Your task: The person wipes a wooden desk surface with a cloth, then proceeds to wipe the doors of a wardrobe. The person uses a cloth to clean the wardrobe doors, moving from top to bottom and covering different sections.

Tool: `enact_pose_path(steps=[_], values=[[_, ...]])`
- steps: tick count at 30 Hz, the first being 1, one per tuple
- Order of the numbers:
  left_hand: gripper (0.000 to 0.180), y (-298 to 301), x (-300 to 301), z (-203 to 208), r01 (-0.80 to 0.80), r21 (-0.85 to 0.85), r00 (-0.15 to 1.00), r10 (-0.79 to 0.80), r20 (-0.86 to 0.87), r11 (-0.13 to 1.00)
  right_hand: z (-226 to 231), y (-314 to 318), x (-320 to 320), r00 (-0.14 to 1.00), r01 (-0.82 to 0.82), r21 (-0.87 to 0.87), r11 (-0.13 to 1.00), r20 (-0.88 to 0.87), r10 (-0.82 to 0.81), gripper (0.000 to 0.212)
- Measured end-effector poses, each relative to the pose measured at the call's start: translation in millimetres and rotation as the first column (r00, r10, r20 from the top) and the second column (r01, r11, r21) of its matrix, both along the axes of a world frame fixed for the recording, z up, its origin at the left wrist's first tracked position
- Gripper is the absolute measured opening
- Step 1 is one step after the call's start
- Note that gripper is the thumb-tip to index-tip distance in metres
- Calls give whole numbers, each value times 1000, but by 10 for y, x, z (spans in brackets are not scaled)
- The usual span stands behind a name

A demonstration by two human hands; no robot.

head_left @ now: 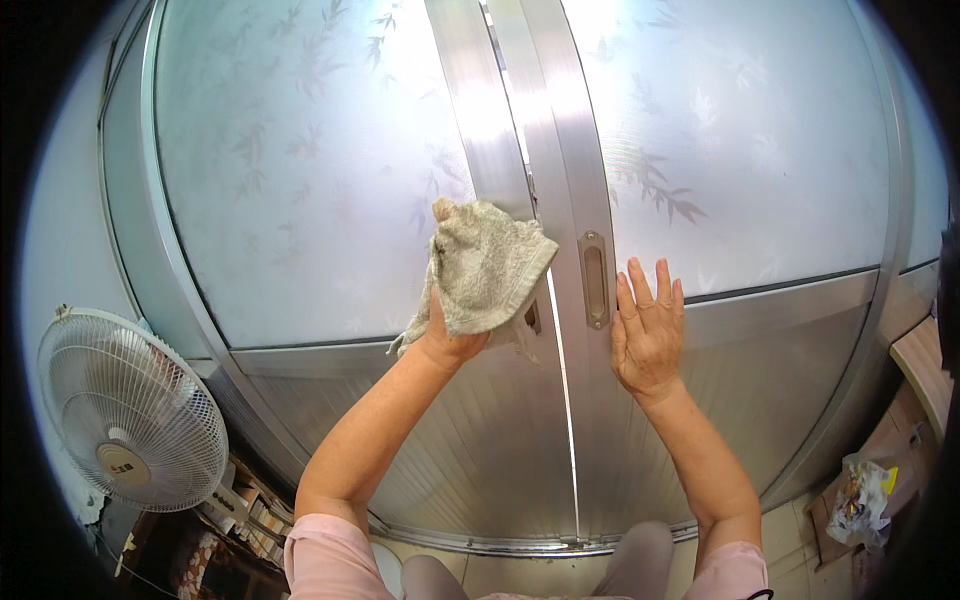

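Observation:
My left hand [452,340] is wrapped in a greyish-beige cloth [490,268], and most of its fingers are hidden under the fabric. It holds the cloth up against the metal edge of the left sliding door [490,110], a little above the door's mid rail. My right hand [648,340] lies flat with fingers stretched on the right sliding door [760,150], over its frame and frosted pane. Just left of those fingers is a recessed oval pull handle [595,280]. Both doors have frosted panes with leaf patterns above ribbed metal lower panels.
A white electric fan [130,410] stands close by on the left, with shelves of books or papers [265,525] below it. To the right are wooden furniture [890,440] and a clear plastic bag [860,505]. A metal floor track [500,547] runs beneath the doors.

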State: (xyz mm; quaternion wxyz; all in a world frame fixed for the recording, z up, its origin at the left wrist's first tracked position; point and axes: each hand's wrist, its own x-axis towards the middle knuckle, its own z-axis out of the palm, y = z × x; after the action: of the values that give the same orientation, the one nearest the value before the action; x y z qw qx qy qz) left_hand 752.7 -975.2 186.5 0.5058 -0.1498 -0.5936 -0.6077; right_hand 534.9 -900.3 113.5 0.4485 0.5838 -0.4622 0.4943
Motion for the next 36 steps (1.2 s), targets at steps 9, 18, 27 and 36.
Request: enact_pose_path(steps=[9,18,27,36], values=[[54,-503,148,-247,-218,51,976,218,11,975,32,-6,55,989,-149,-1,989,17,149,36],[40,22,-205,26,-724,-619,168,791,-588,-306,-18,-9,23,994,-108,-27,994,28,109,35],[50,-157,156,68,-607,-377,755,656,1,699,-13,-33,24,999,-47,-42,998,4,47,39],[48,3,344,-318,-437,-696,-33,783,-621,-570,-12,-22,-17,1000,27,-26,999,-6,-28,42]])
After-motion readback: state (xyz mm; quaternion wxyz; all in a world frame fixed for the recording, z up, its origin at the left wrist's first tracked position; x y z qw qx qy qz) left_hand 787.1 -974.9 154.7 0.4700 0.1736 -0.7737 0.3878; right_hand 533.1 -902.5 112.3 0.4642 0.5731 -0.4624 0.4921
